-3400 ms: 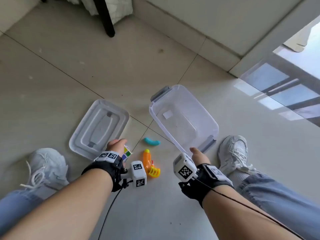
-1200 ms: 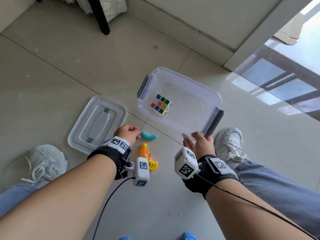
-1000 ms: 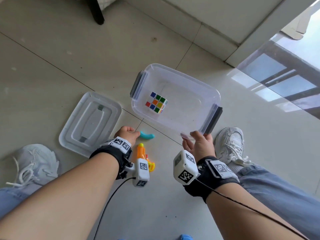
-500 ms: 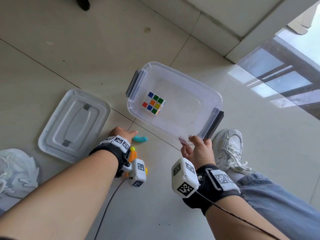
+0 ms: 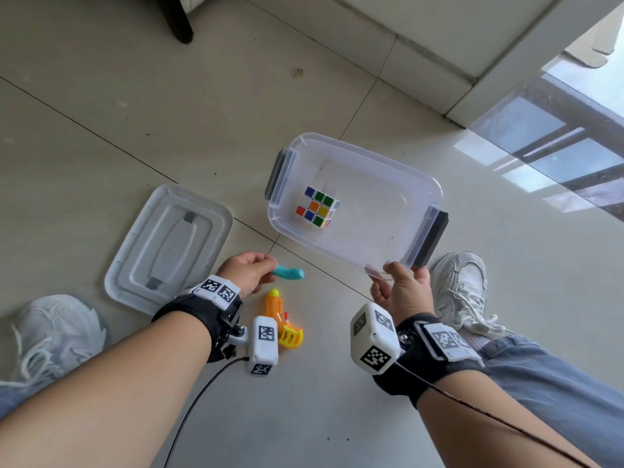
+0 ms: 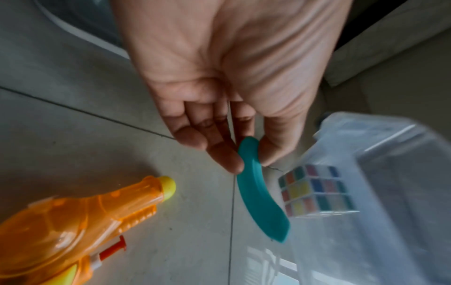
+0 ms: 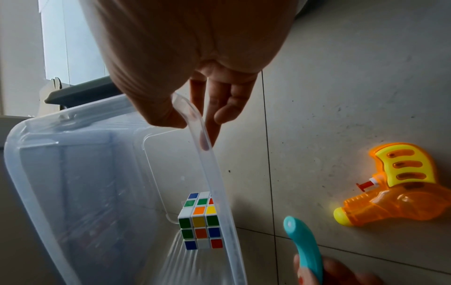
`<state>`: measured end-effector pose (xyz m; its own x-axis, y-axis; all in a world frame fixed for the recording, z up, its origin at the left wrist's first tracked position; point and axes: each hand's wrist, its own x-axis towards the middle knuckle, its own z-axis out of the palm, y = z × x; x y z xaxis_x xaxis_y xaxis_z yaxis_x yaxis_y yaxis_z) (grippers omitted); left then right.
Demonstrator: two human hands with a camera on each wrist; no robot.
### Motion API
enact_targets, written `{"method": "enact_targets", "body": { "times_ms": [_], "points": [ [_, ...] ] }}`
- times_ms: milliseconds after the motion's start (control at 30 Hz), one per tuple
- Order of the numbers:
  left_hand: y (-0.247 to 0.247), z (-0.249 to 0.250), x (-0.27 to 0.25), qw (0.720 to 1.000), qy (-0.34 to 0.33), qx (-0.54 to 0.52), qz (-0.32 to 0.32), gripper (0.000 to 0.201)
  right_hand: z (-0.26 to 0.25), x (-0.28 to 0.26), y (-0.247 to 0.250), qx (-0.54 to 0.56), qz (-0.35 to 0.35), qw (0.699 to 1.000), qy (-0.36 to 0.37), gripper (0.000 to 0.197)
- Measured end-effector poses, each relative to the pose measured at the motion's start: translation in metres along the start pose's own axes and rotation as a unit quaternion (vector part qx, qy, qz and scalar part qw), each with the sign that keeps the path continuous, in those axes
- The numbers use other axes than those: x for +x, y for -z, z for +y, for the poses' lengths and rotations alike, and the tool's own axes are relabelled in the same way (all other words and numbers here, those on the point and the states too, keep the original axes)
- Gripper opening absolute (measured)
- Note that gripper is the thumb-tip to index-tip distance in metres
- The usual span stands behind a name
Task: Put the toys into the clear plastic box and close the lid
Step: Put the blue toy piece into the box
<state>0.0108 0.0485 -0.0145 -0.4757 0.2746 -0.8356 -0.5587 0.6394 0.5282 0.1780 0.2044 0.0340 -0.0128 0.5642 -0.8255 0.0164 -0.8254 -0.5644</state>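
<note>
Water pistol (image 5: 282,324) half hidden behind left wrist camera, on floor.
Left hand (image 5: 248,272) pinches curved teal toy (image 5: 288,272) near clear box (image 5: 388,244); right hand (image 5: 401,292) pinches box rim; cube (image 5: 317,206) inside; lid (image 5: 169,246) off.

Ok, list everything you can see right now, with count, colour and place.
box: 1, clear with grey latches, on the floor, lid off
cube: 1, multicoloured, inside the box near its left end
curved toy: 1, teal, pinched by the left hand, beside the box
water gun: 1, orange and yellow, on the floor between the arms
lid: 1, clear, flat on the floor left of the box
furniture leg: 1, dark, top left
shoes: 2, pale grey, one at each side
left hand: pinches one end of the curved toy
right hand: grips the near rim of the box
</note>
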Motion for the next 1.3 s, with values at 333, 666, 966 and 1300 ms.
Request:
{"method": "enact_targets", "body": {
  "times_ms": [333, 666, 966, 1300],
  "points": [
    [0.014, 0.052, -0.049, 0.965, -0.056, -0.225, -0.123, 0.015, 0.007, -0.018, 0.007, -0.070, 0.005, 0.996, 0.059, 0.029],
    [-0.013, 0.072, -0.047, 0.985, -0.161, -0.010, 0.067, 0.020, 0.014, -0.033, 0.005, -0.109, -0.049, 0.991, 0.061, 0.024],
    [-0.004, 0.065, -0.055, 0.983, -0.155, -0.095, 0.011, 0.037, 0.013, -0.028, 0.001, -0.110, -0.061, 0.991, 0.041, 0.027],
    [0.005, -0.007, -0.031, 0.991, -0.064, 0.057, 0.106, 0.008, 0.011, -0.016, 0.005, -0.076, -0.012, 0.997, 0.015, 0.025]
  ]
}}
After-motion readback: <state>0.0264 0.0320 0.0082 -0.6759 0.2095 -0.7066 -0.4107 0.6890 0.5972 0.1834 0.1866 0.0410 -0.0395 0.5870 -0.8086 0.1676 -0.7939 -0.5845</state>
